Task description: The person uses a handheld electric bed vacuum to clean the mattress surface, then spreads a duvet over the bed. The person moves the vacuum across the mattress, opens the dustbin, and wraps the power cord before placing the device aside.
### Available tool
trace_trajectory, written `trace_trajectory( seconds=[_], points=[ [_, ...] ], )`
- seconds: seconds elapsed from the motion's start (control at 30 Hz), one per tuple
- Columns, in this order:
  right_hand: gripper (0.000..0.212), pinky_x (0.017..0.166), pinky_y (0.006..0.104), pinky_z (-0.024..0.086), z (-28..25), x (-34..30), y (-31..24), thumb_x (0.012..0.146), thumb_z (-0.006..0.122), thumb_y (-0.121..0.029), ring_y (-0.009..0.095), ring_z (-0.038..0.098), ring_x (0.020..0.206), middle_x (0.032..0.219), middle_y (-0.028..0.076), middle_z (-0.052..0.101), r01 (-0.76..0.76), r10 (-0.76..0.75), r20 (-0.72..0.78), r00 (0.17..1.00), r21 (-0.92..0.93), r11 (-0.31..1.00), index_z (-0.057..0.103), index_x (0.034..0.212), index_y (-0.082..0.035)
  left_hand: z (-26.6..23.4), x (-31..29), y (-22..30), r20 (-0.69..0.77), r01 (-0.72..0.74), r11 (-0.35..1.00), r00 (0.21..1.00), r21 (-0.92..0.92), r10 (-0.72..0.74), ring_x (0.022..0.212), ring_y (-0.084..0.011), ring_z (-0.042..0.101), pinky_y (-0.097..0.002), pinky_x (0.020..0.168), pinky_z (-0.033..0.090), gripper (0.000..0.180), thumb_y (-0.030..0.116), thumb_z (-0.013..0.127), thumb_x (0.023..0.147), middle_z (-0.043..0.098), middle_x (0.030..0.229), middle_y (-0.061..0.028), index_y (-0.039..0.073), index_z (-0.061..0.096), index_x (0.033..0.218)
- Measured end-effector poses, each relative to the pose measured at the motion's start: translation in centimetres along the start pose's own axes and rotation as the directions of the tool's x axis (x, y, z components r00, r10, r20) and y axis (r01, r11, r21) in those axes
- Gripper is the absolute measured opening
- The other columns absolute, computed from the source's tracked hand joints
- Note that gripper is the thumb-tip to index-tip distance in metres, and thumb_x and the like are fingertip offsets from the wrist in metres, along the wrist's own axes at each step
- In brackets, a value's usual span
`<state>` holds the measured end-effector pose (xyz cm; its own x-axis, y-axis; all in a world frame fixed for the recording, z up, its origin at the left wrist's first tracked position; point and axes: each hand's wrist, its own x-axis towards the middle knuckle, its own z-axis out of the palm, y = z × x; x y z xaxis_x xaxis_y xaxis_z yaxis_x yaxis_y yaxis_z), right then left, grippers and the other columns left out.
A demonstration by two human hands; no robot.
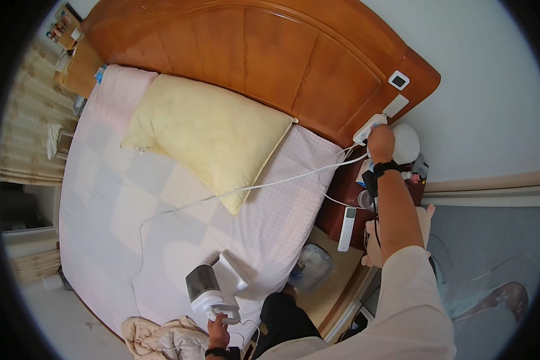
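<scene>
At the lower middle, my left hand [218,330] is closed round the handle of a white handheld vacuum [229,277] with a dark, see-through dust cup. The vacuum rests on the bed [102,222]. Far to the right, my outstretched right hand [381,144] is closed on a white power strip [366,128] by the headboard's end. Its fingers are partly hidden, so any plug between them does not show. From near that hand a white cord [282,181] runs left across the pillow's corner and down the bed.
A yellow pillow [207,129] lies below the wooden headboard [270,51]. Under my right arm, a bedside table [336,192] bears a white remote [346,229] and other items. A crumpled beige blanket [162,336] lies beside my left hand. A clear plastic bag [312,264] sits by the bed.
</scene>
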<state>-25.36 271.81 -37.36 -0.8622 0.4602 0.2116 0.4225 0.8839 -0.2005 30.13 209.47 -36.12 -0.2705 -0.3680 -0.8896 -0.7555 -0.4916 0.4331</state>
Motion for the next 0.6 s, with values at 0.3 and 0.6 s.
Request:
trace_trajectory(
  seconds=[0.3, 0.6],
  points=[
    [0.031, 0.08, 0.0556, 0.057, -2.5, -5.7, -3.4, 0.098, 0.068, -0.023, 0.048, 0.071, 0.09, 0.092, 0.028, 0.073, -0.033, 0.028, 0.154, 0.988, 0.026, 0.999, 0.063, 0.109, 0.005, -0.7, 0.1, 1.2, 0.065, 0.049, 0.996, 0.996, 0.077, -0.054, 0.107, -0.0225, 0.062, -0.0435, 0.099, 0.047, 0.035, 0.02, 0.07, 0.097, 0.065, 0.109, -0.0077, 0.007, 0.058, 0.127],
    [0.023, 0.056, 0.0268, 0.05, -14.5, -23.9, -11.0, 0.102, 0.07, -0.016, 0.01, 0.058, 0.063, 0.082, 0.002, 0.061, -0.588, 0.003, 0.598, 0.802, 0.788, 0.182, 0.062, 0.117, -0.001, -1.6, 0.8, 2.4, 0.06, -0.061, 0.992, 0.997, 0.106, 0.054, 0.096, -0.0171, 0.064, -0.0335, 0.087, 0.051, 0.032, 0.027, 0.074, 0.097, 0.068, 0.103, -0.0042, 0.008, 0.064, 0.121]
  ],
)
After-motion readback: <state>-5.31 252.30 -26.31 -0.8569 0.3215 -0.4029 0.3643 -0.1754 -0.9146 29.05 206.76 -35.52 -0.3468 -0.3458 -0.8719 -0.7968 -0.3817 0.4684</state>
